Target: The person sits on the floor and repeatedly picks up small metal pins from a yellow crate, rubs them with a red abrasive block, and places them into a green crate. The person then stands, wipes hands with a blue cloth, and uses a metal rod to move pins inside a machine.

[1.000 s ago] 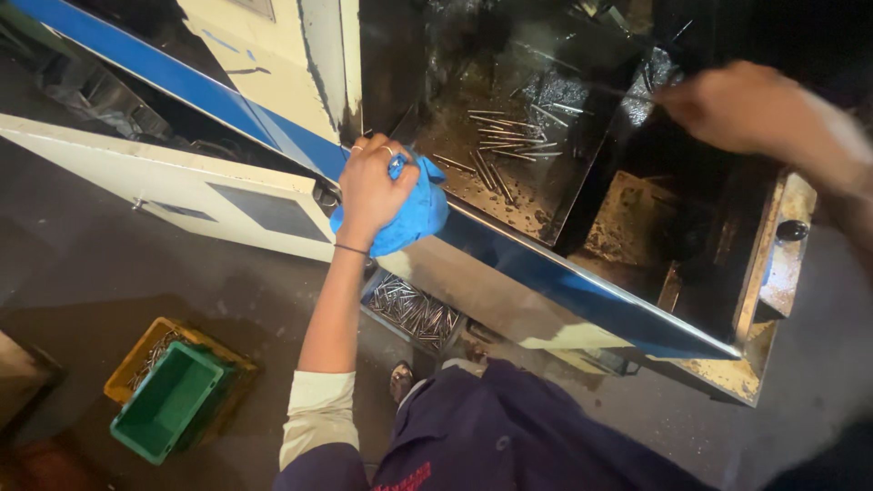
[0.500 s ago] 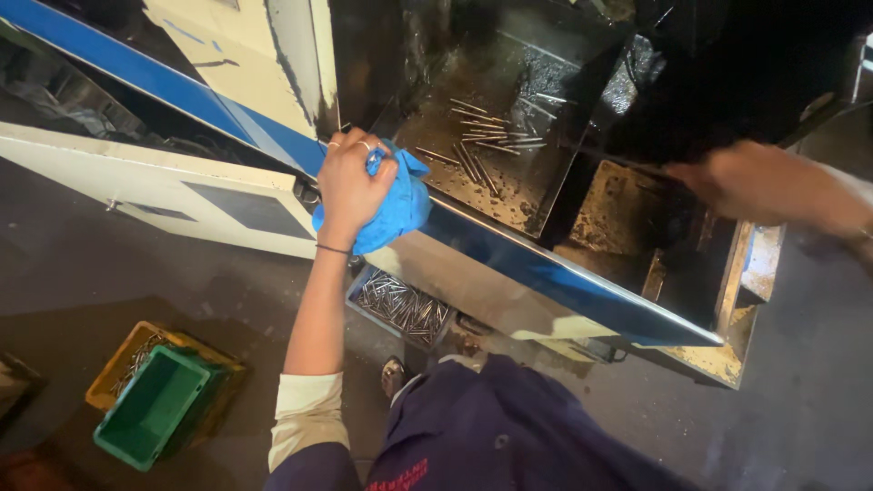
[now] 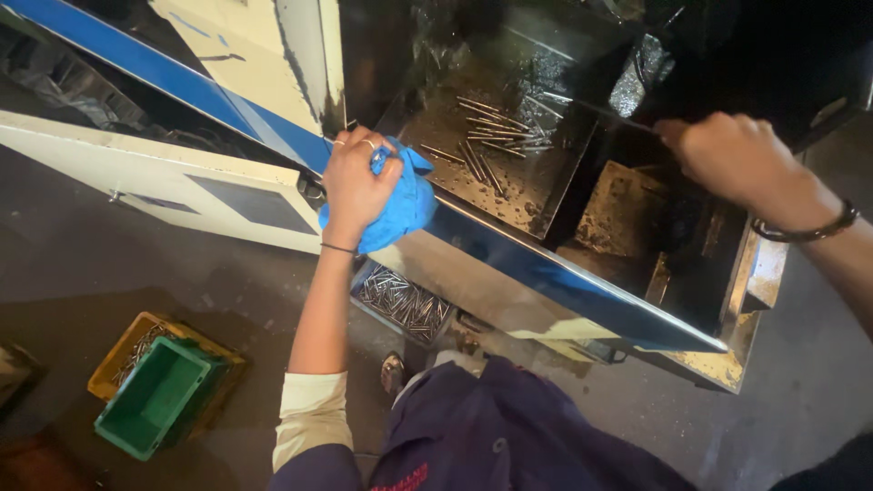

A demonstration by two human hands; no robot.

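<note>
My left hand (image 3: 355,182) is closed around a crumpled blue cloth (image 3: 400,205) and presses it against the blue front edge (image 3: 509,259) of a machine's open tray. My right hand (image 3: 732,159) is closed on the dark upper edge of the machine's inner compartment, at the right. Several thin metal pins (image 3: 486,145) lie scattered on the oily tray floor between the two hands.
A metal tray of pins (image 3: 405,305) rests on the floor below the machine. A green bin (image 3: 150,395) sits nested in a yellow crate (image 3: 123,350) at the lower left. A cream-coloured machine door (image 3: 164,182) stands open to the left.
My right hand has moved left and down onto the dark edge of the compartment. My left hand with the cloth has stayed on the blue edge.
</note>
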